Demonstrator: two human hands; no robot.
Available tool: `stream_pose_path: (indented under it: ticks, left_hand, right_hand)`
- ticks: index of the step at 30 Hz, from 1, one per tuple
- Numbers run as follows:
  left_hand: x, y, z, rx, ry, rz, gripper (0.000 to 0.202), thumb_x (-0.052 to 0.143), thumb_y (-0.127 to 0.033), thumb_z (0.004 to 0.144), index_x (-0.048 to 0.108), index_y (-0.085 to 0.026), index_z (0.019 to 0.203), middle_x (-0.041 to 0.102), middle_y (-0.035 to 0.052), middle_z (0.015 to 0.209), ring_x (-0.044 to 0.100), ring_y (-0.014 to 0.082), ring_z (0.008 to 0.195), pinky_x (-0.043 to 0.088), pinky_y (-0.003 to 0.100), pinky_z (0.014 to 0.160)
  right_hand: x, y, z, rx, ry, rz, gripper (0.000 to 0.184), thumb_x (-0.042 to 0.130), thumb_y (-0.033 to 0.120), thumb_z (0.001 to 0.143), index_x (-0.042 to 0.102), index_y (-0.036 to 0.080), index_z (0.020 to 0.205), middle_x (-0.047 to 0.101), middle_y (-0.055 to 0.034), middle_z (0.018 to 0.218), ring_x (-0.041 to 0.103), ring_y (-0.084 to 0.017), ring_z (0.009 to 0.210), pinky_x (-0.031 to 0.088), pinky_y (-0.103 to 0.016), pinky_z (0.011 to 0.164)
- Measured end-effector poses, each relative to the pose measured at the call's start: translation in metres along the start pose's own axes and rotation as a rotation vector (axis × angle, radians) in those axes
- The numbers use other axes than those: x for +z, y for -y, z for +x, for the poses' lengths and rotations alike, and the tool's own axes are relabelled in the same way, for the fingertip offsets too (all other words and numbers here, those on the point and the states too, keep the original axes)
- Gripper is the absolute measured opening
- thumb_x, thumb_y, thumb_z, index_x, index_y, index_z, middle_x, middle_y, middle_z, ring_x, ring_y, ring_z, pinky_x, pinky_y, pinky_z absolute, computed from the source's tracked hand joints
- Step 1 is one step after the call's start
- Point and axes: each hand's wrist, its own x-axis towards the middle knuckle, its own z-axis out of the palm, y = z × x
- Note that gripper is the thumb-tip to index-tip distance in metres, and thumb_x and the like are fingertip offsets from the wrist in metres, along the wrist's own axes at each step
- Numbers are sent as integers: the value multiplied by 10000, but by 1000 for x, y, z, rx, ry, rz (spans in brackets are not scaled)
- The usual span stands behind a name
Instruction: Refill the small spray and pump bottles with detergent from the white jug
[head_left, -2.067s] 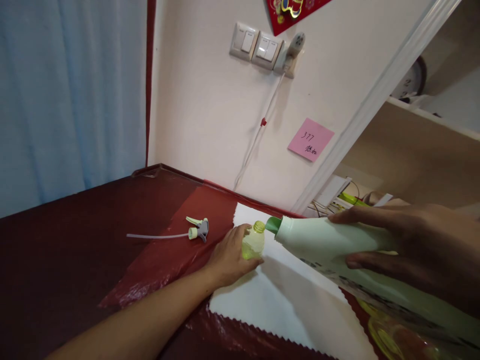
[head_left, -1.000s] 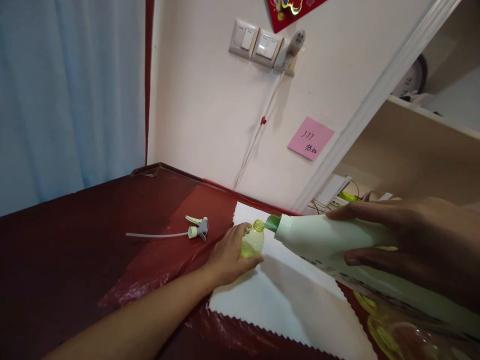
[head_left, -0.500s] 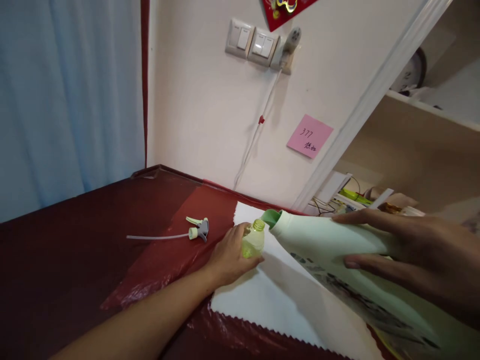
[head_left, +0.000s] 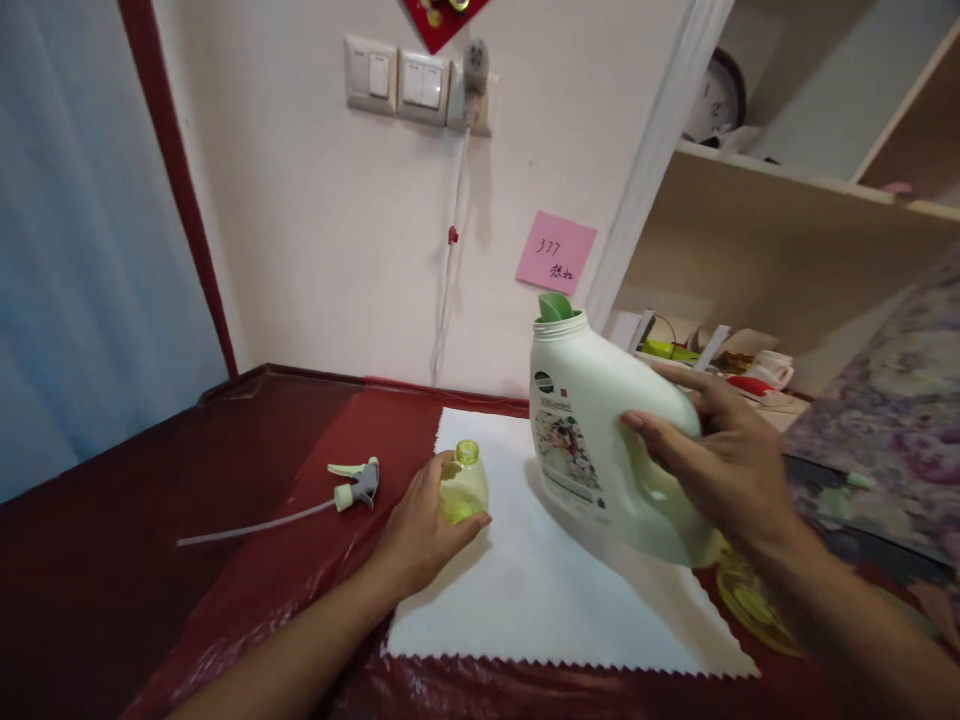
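My left hand (head_left: 416,530) is wrapped round a small yellow-green bottle (head_left: 464,483) with an open neck, standing on a white cloth (head_left: 540,590). My right hand (head_left: 720,455) grips a large pale-green detergent jug (head_left: 600,440) with a green spout, held nearly upright just above the cloth, to the right of the small bottle. A spray trigger head with its long dip tube (head_left: 352,487) lies on the dark red table (head_left: 112,560), left of my left hand.
A wall with switches, a plug and white cord (head_left: 450,240) and a pink sticky note (head_left: 556,252) rises behind the table. Open shelves (head_left: 757,260) with clutter stand at the right. A yellow glassy object (head_left: 750,600) sits under my right forearm. A blue curtain (head_left: 82,250) hangs left.
The jug has swung from lying tilted with its spout at the small bottle's neck to nearly upright and away to the right. My left hand stayed on the small bottle. The camera turned right.
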Motion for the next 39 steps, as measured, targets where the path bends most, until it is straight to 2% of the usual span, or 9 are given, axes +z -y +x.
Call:
stream_pose_path:
  ticks: [6, 12, 17, 21, 24, 26, 29, 32, 39]
  left_hand:
    - [-2, 2, 1, -25, 24, -73, 757, 712, -446, 793, 356, -192, 1411, 512, 181, 1432, 499, 338, 1324, 370, 527, 1112]
    - [-1, 14, 2, -44, 12, -55, 748, 717, -459, 817, 347, -218, 1420, 505, 169, 1460, 488, 345, 1351, 354, 535, 1135]
    - [-3, 15, 4, -33, 4, -70, 715, 725, -474, 815, 388, -219, 1392, 546, 167, 1416, 519, 353, 1329, 380, 537, 1128]
    - [-5, 12, 6, -40, 15, -87, 744, 731, -475, 802, 379, -211, 1401, 538, 179, 1423, 508, 360, 1345, 363, 556, 1145]
    - [-7, 8, 7, -51, 28, -55, 757, 705, -501, 809, 355, -199, 1409, 526, 182, 1426, 500, 355, 1349, 344, 562, 1154]
    - [-8, 5, 7, -61, 32, -30, 762, 692, -519, 814, 346, -190, 1408, 526, 186, 1423, 505, 353, 1341, 342, 560, 1153]
    - [-9, -1, 7, -57, 28, -30, 748, 687, -523, 819, 353, -187, 1396, 552, 183, 1406, 523, 356, 1331, 353, 550, 1150]
    - [-11, -5, 6, -40, 18, -46, 726, 697, -530, 810, 384, -195, 1373, 592, 169, 1367, 552, 361, 1308, 391, 536, 1128]
    - [-22, -16, 10, -41, 6, -65, 658, 730, -543, 767, 481, -217, 1281, 667, 134, 1268, 621, 361, 1218, 433, 539, 1090]
  right_hand:
    - [59, -42, -13, 35, -152, 314, 564, 784, 481, 751, 649, 220, 1233, 699, -91, 1186, 653, -272, 1031, 514, -481, 925]
    - [95, -56, -25, 113, -168, 372, 561, 708, 493, 833, 592, 184, 1286, 684, -108, 1200, 647, -258, 1038, 528, -429, 898]
    - [95, -59, -29, 128, -144, 374, 552, 680, 506, 859, 592, 216, 1320, 657, -95, 1264, 628, -259, 1104, 515, -430, 953]
    - [83, -55, -27, 91, -158, 308, 441, 708, 441, 834, 667, 241, 1225, 615, -89, 1217, 581, -283, 1145, 445, -503, 1047]
    - [71, -41, -34, 33, -226, 269, 411, 670, 364, 851, 637, 241, 1242, 532, -100, 1287, 481, -293, 1267, 327, -531, 1149]
    - [66, -25, -45, 2, -237, 277, 394, 615, 317, 886, 588, 258, 1274, 516, -94, 1323, 461, -276, 1298, 327, -515, 1157]
    - [63, -2, -71, -25, -158, 319, 306, 587, 258, 905, 596, 285, 1210, 563, -71, 1289, 514, -252, 1259, 405, -472, 1107]
    - [66, 11, -98, -8, 46, 392, 233, 578, 221, 908, 620, 284, 1129, 592, -67, 1234, 548, -244, 1215, 436, -451, 1073]
    - [76, -1, -121, -28, 328, 389, 344, 681, 136, 797, 663, 249, 1121, 662, -64, 1092, 610, -261, 1057, 503, -443, 949]
